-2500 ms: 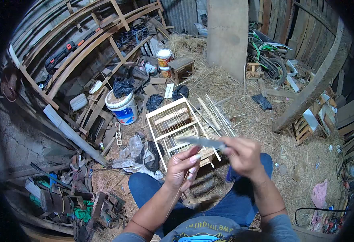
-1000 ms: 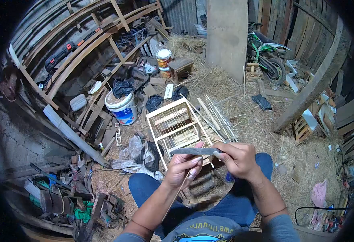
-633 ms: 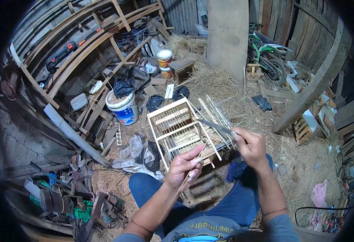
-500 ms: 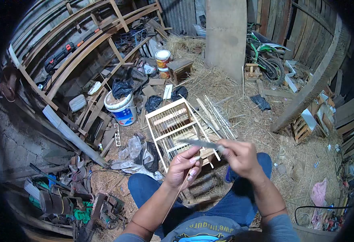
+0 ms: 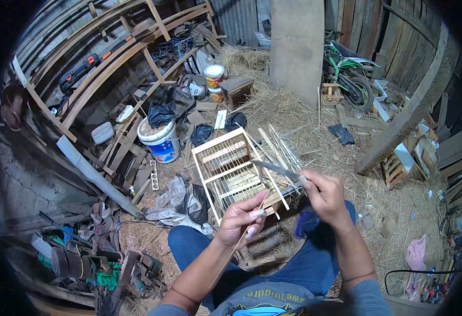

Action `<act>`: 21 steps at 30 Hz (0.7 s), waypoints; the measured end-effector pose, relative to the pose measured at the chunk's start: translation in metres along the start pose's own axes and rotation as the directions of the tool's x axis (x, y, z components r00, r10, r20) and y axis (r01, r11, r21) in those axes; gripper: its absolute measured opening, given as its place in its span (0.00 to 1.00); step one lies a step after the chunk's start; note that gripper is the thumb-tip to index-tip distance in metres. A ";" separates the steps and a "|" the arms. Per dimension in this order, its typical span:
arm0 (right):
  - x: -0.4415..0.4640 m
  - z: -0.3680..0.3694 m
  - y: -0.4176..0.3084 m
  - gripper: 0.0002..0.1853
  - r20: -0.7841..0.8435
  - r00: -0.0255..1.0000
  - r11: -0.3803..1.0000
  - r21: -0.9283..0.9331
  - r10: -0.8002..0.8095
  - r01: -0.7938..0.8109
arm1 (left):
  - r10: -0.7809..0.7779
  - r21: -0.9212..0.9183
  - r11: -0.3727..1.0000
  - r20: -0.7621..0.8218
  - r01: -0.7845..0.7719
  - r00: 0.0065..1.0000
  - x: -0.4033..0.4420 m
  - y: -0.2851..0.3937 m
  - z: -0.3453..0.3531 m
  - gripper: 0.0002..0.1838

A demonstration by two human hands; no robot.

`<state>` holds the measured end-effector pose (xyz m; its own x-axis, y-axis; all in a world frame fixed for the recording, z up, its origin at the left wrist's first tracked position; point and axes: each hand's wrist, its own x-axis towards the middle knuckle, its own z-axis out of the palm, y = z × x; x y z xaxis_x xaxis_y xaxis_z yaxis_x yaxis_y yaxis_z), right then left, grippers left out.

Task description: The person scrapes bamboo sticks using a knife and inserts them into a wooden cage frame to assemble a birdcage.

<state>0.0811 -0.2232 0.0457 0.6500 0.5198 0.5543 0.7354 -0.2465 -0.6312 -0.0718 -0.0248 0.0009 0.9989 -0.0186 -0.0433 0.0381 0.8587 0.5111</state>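
My left hand (image 5: 241,218) is closed around a thin wooden stick (image 5: 224,268), which slants from near my left forearm up past the fingertips. In my right hand (image 5: 323,197) is a knife (image 5: 279,170), its blade pointing left and slightly upward. The blade is apart from my left fingers, above and to the right of them. Below and beyond both hands, a wooden cage-like frame (image 5: 228,173) with thin bars stands on the floor between my knees. Part of its near side is hidden behind my left hand.
Loose wood strips (image 5: 281,150) lie right of the frame. A white bucket (image 5: 160,142) and crumpled sacks (image 5: 178,197) are at the left. A wooden post (image 5: 407,110) leans at the right, and a green motorbike (image 5: 347,73) stands at the back. Straw covers the floor.
My right hand has moved up and to the right, carrying the knife away from my left hand and the stick. My left hand has stayed nearly in place.
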 end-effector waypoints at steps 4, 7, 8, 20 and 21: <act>-0.008 0.005 -0.017 0.10 0.023 0.997 0.992 0.103 -0.080 0.078 | 0.056 -0.007 0.998 0.041 -0.056 0.998 0.006 -0.001 0.002 0.31; -0.011 0.008 -0.024 0.09 0.127 0.990 0.993 0.107 -0.062 0.048 | 0.024 0.025 0.999 0.065 -0.025 0.998 0.006 0.000 0.004 0.31; -0.011 0.010 -0.024 0.10 0.136 0.986 0.991 0.109 -0.098 0.084 | 0.000 0.052 0.999 0.061 -0.003 0.998 0.006 0.001 0.005 0.31; -0.007 0.013 -0.020 0.08 0.152 0.985 0.995 0.057 -0.086 0.078 | 0.029 0.049 0.998 0.045 -0.031 0.999 0.009 0.002 0.000 0.30; -0.007 0.015 -0.017 0.08 0.143 0.987 0.997 0.051 -0.073 0.066 | 0.029 0.049 0.998 0.046 -0.031 0.999 0.009 0.002 -0.001 0.30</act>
<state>0.0609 -0.2108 0.0445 0.5608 0.6479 0.5155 0.7661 -0.1700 -0.6198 -0.0628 -0.0227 0.0004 0.9998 -0.0172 0.0106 0.0084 0.8325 0.5540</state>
